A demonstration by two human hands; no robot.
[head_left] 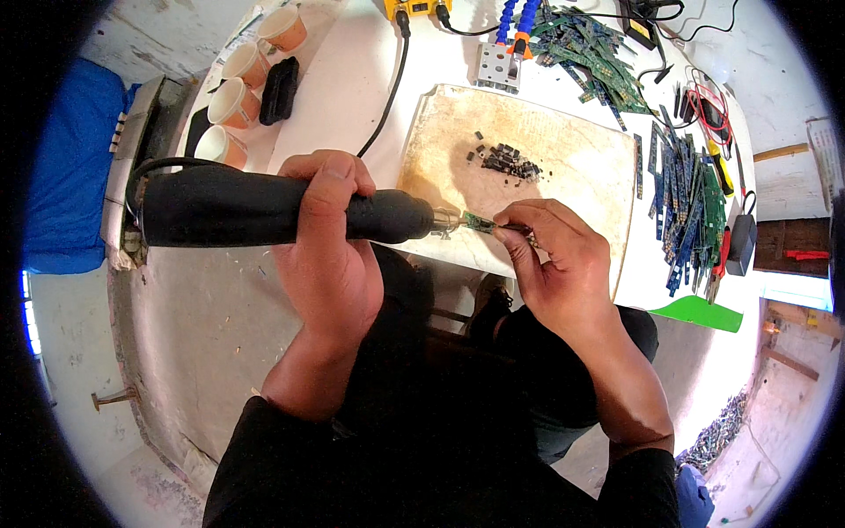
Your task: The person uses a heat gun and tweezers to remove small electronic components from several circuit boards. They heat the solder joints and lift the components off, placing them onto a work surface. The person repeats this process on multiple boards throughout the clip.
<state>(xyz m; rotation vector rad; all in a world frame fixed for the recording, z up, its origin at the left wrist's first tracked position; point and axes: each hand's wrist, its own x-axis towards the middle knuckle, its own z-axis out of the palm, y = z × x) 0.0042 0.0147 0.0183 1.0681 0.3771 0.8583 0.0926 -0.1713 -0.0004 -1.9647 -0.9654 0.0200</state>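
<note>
My left hand (330, 207) is wrapped round the thick black handle of a hot air gun (233, 208), which lies nearly level with its metal nozzle (444, 220) pointing right. Just off the nozzle is a small green circuit board (478, 222), its right end pinched between the thumb and fingers of my right hand (550, 251). Whether that hand also grips a thin tool is hidden by the fingers. Behind them, a heap of small black components (506, 162) lies on a stained, pale work board (440, 119).
Paper cups (233, 104) and a black case (280, 91) stand at the far left. Piles of circuit board strips (590, 53) lie at the back and right, near a metal block (499, 67) with blue hoses. Red-handled pliers (720, 264) rest at the right edge; a cable (387, 106) crosses the table.
</note>
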